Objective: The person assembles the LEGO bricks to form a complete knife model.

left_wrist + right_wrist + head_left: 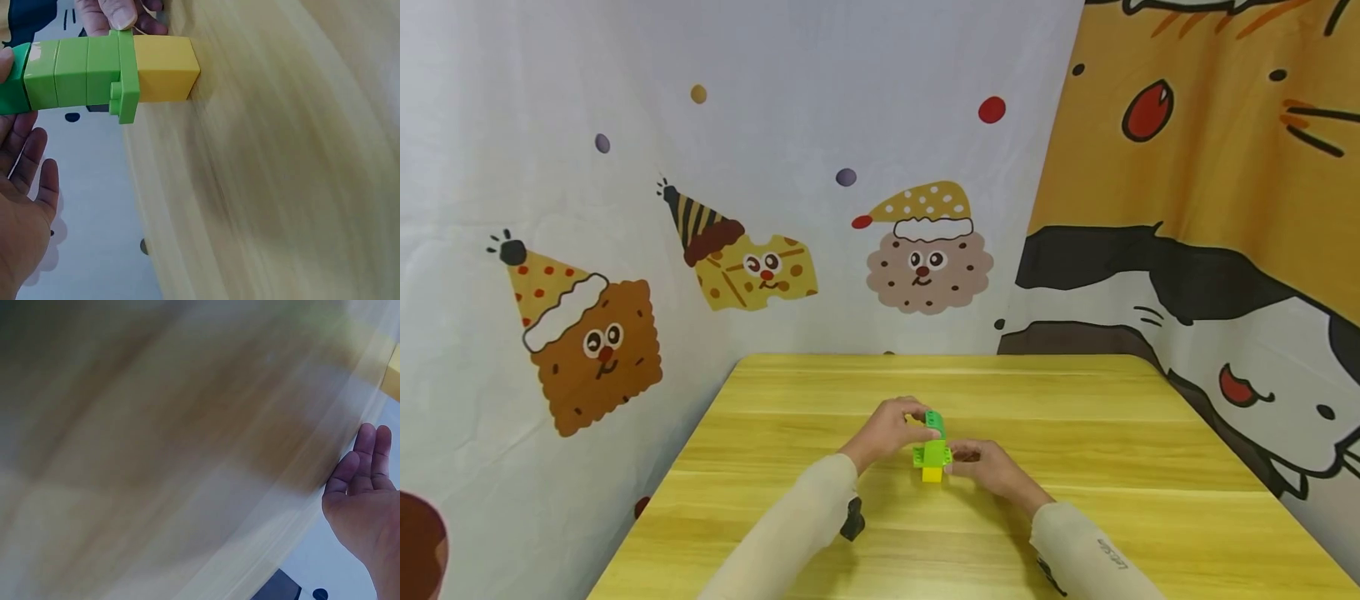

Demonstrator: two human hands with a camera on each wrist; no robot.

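Observation:
A small tower of toy building blocks point(934, 454) stands upright on the wooden table. At its foot is a yellow block point(164, 69). Above that lies a wider light green studded piece point(129, 78), then light green bricks point(72, 72). A dark green brick point(934, 422) tops the tower. My left hand point(891, 427) grips this top brick between thumb and fingers. From the other side, my right hand point(994, 469) pinches the end of the wider green piece low down. In the right wrist view, only a yellow corner of the tower shows.
The light wooden table point(760, 542) reaches back to a hanging white cloth point(820, 100) printed with cartoon characters. An orange and black-and-white patterned cloth point(1240, 208) hangs at the right. Dark wrist straps point(853, 521) show below the sleeves.

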